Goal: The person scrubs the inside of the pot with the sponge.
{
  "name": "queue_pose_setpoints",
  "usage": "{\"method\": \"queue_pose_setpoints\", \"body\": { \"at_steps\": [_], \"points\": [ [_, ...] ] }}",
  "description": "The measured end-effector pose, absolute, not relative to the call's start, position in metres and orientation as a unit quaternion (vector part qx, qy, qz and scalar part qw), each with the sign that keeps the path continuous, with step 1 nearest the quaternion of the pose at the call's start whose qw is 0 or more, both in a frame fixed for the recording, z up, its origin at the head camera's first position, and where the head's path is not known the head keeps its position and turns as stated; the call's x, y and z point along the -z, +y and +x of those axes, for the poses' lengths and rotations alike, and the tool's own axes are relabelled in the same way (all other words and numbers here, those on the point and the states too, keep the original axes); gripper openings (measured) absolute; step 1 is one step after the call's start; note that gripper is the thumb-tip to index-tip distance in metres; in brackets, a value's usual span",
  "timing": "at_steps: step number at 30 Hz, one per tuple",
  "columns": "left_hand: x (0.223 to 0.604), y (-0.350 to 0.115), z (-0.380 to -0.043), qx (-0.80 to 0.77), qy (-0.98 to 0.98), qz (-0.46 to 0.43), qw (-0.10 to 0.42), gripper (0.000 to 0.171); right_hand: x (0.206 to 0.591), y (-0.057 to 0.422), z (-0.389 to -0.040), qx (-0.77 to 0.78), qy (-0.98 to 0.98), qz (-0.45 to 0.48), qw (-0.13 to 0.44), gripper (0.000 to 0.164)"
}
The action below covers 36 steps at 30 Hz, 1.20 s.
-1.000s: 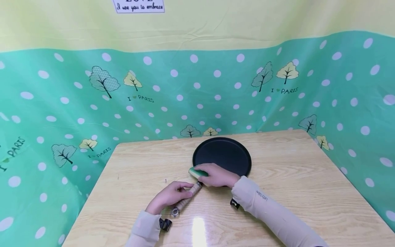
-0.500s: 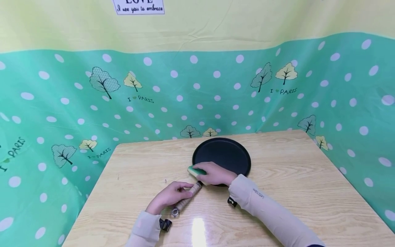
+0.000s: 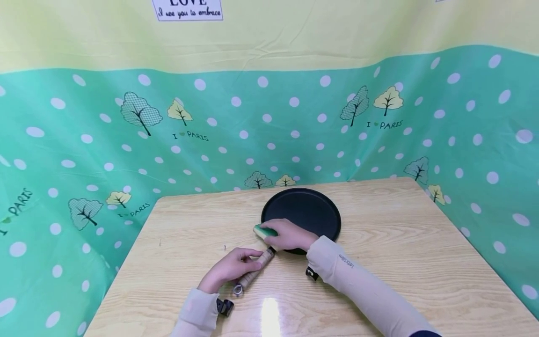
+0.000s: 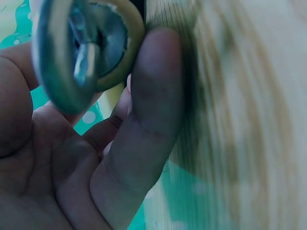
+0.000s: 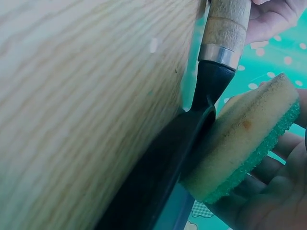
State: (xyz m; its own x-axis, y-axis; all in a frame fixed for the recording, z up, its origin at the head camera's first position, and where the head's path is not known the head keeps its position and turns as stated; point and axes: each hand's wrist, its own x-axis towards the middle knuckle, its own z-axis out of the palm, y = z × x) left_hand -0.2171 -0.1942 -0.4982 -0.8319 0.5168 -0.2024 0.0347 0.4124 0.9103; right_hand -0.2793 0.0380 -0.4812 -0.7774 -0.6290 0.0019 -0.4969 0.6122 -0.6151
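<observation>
A round, flat black frying pan (image 3: 311,210) lies on the table with its wooden handle (image 3: 251,277) pointing toward me and left. My left hand (image 3: 231,267) holds that handle between thumb and fingers; the metal hanging ring (image 4: 45,62) at its end fills the upper left of the left wrist view. In my right hand (image 3: 290,234) is a sponge (image 5: 244,136), pale yellow with a green scouring side. Its yellow side faces the pan at the near-left rim, close to where the handle joins. The right hand covers part of that rim in the head view.
The light wooden table (image 3: 400,224) extends to both sides of the pan. A green and yellow patterned cloth (image 3: 223,112) hangs behind and along the sides. A tiny speck (image 3: 225,247) lies left of the handle. Dark wrist mounts (image 3: 225,307) sit under both sleeves.
My right hand has shifted slightly left and away from me with the sponge, along the pan's rim. The left hand keeps its hold on the handle, and the pan looks still.
</observation>
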Motion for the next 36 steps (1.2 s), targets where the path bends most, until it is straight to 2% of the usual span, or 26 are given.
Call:
{"method": "queue_pose_setpoints", "body": {
  "at_steps": [12, 36],
  "points": [
    [0.501, -0.194, -0.219, -0.517, 0.806, 0.164, 0.238, 0.043, 0.481, 0.037, -0.282, 0.308, 0.893, -0.315, 0.093, 0.048],
    [0.497, -0.192, -0.216, -0.513, 0.810, 0.166, 0.229, 0.043, 0.478, 0.028, -0.299, 0.294, 0.903, -0.297, 0.100, 0.049]
  ]
}}
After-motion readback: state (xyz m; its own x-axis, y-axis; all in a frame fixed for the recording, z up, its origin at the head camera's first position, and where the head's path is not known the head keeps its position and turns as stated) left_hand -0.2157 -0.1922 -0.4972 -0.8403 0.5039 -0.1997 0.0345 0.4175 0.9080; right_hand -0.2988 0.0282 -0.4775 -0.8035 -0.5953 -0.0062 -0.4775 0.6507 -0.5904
